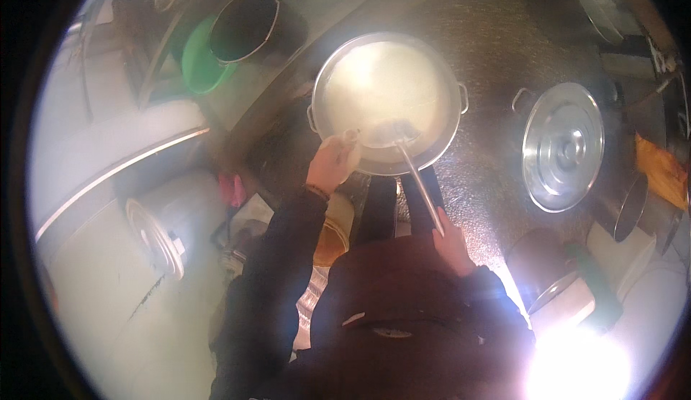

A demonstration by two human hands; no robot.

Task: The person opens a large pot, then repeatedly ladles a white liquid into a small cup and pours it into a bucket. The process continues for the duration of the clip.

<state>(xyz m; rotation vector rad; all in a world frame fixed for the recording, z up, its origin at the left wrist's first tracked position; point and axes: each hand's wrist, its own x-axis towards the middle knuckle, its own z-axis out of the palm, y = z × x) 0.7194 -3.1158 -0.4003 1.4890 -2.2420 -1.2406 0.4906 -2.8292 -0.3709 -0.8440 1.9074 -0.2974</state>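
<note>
A wide metal pot (pixel 317 78) with two side handles stands before me, filled with pale creamy liquid (pixel 388 81). My right hand (pixel 454 243) is closed around the handle end of a long metal ladle or skimmer (pixel 418 176). Its broad head lies at the liquid's surface near the pot's near side. My left hand (pixel 332 162) is at the near left rim, its fingers curled over the pot beside the tool's head. A small pale thing shows at those fingers; glare and blur hide what it is and whether it is held.
Right of the pot, a round metal lid (pixel 564 149) rests on the wet floor. A dark open container (pixel 245 27) and green basin (pixel 202 62) lie upper left. A yellowish bucket (pixel 339 219) stands by my legs. More containers, including a metal pot (pixel 630 205), line the right side.
</note>
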